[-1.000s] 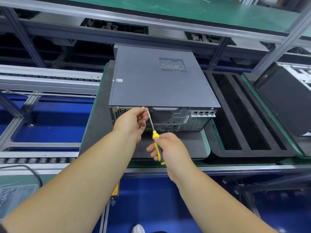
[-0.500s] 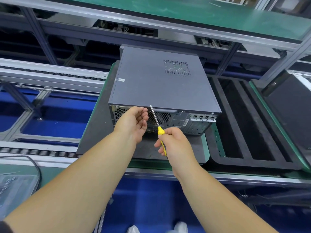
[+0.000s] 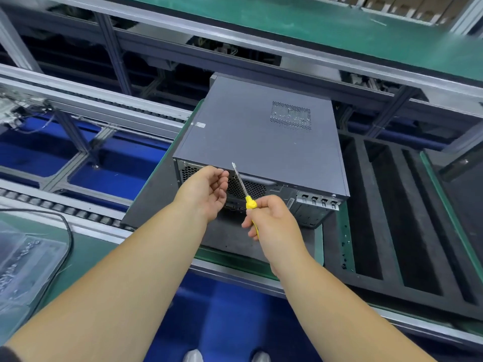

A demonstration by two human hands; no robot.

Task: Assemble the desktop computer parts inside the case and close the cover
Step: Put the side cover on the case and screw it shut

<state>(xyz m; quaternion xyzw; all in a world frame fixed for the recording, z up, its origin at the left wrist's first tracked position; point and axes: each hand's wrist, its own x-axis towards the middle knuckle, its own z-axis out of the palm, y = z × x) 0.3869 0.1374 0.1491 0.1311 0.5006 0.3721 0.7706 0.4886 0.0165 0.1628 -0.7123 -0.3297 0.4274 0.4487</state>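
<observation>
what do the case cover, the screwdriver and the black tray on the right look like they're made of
Case cover: likely painted sheet metal, matte grey, with a punched vent grid.
Screwdriver: bright steel shaft with a glossy yellow handle, probably plastic.
Black tray: looks like dense foam, dull and non-reflective with thick, soft-edged dividers.

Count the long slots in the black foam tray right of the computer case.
3 show: left, middle and right, side by side. More may lie past the frame.
</observation>
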